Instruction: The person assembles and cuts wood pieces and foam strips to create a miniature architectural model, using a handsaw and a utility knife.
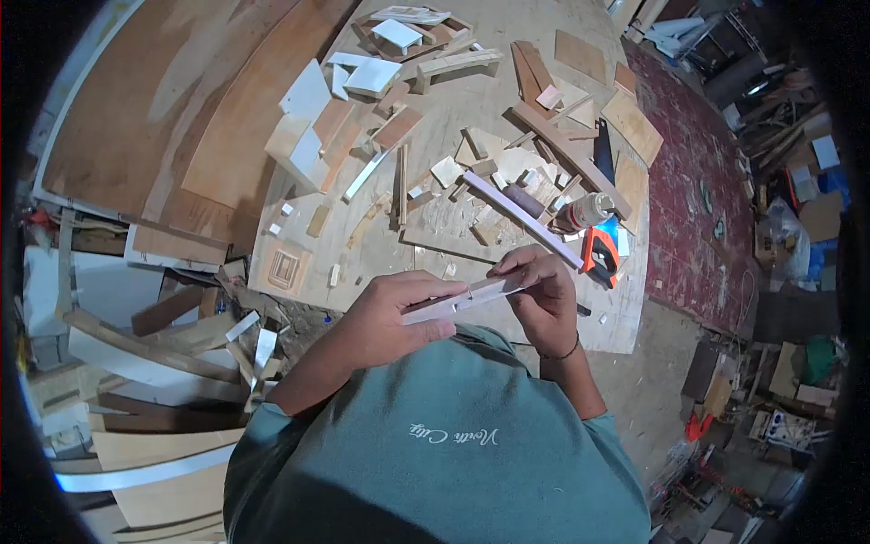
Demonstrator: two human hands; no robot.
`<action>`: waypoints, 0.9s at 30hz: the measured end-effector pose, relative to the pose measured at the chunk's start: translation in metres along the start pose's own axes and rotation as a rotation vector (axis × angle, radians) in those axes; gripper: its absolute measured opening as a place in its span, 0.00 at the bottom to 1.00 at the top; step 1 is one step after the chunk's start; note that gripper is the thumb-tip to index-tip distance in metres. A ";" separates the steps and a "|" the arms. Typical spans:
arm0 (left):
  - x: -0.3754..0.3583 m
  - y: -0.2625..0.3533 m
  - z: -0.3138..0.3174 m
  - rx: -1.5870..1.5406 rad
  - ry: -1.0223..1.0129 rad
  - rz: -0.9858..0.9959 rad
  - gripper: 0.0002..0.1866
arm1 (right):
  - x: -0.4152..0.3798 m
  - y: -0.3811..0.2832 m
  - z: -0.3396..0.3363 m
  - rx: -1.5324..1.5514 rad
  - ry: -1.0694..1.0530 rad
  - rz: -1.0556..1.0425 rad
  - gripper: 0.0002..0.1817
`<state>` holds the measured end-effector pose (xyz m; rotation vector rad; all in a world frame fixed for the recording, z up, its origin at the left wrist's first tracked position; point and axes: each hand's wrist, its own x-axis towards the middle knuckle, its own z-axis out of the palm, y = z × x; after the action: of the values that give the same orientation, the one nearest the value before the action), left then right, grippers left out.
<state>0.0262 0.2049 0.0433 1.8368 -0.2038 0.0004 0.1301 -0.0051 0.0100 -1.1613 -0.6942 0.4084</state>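
A pale, flat, narrow piece of wood point(430, 311) is held up between my two hands, close to my chest and over the front edge of the worktable. My left hand point(385, 317) grips its left end, thumb below and fingers above. At the other end my right hand point(544, 295) pinches the piece between thumb and curled fingers. A small dark notch or mark shows near the middle of the piece. Just beyond my hands lies a long pale strip point(521, 218) on the table.
The worktable point(362, 258) bears wood offcuts, a bottle point(591, 210), an orange-handled saw point(600, 254) and a carved square block point(285, 268). Large brown boards point(136, 100) lie at the left. Scrap wood point(154, 363) is piled at the lower left.
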 end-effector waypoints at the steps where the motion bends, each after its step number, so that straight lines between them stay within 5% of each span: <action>1: 0.004 0.000 -0.003 0.000 -0.014 0.005 0.22 | 0.002 0.002 0.002 -0.001 0.019 0.000 0.14; 20: 0.051 -0.019 -0.027 0.381 0.052 0.237 0.18 | 0.016 0.020 0.008 -0.256 0.157 -0.071 0.20; 22: 0.051 -0.019 -0.026 0.395 0.071 0.244 0.18 | 0.021 0.009 0.017 -0.200 0.217 0.078 0.22; 27: 0.048 -0.020 -0.024 0.458 0.075 0.294 0.18 | 0.020 0.017 0.002 -0.395 0.084 -0.016 0.20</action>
<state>0.0787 0.2266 0.0361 2.2395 -0.4481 0.3460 0.1441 0.0153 0.0001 -1.5352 -0.7293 0.2103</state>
